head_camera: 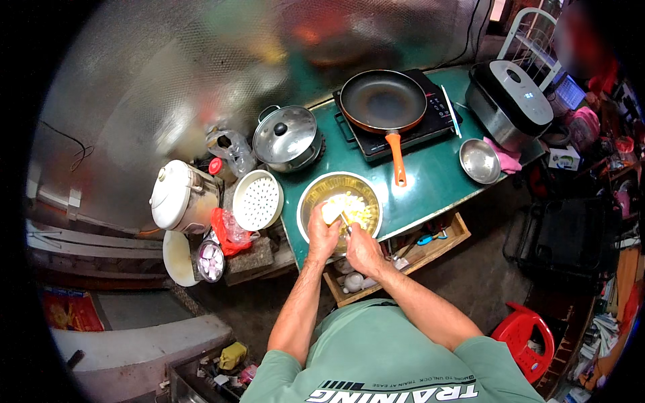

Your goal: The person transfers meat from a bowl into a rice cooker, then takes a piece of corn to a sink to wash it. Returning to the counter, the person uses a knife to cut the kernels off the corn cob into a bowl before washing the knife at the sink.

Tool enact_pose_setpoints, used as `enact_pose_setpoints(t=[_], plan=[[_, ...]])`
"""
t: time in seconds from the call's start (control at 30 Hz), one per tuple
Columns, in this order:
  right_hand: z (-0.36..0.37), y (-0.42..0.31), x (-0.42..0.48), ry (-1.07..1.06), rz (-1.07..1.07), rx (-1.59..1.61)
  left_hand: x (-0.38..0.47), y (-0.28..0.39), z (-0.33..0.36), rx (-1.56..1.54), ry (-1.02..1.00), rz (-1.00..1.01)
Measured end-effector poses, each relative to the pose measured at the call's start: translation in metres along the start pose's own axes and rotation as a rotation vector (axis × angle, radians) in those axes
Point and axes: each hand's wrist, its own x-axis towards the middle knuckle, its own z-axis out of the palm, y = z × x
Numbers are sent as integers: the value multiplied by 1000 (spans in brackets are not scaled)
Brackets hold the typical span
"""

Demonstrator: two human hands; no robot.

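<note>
A wide metal bowl (306, 197) sits at the front of the green table, with small pale-yellow pieces (359, 209) of food gathered in it. Over the bowl's left half, my left hand (322, 234) grips a larger pale-yellow chunk of food (331, 212). My right hand (364, 249) is closed around the handle of a small knife (344, 218), whose thin blade meets the chunk. Most of the knife's handle is hidden in my fingers.
An orange-handled frying pan (384, 101) rests on an induction cooker (370, 143). A lidded pot (285, 136), a white strainer (258, 200) and a rice cooker (174, 196) stand to the left. Rightward are a small metal bowl (480, 161) and a multicooker (509, 106). Below, a wooden drawer (461, 229) hangs open.
</note>
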Motion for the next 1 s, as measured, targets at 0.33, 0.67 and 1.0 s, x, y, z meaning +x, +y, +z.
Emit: enact_pose_setpoints(t=[0.33, 0.67, 1.0], plan=[[13, 17, 18, 9, -4, 163, -1, -5, -2, -6, 6, 18], [7, 12, 2, 35, -11, 96, -3, -10, -13, -99, 23, -70], [9, 6, -3, 22, -77, 46, -4, 8, -19, -95, -9, -147]])
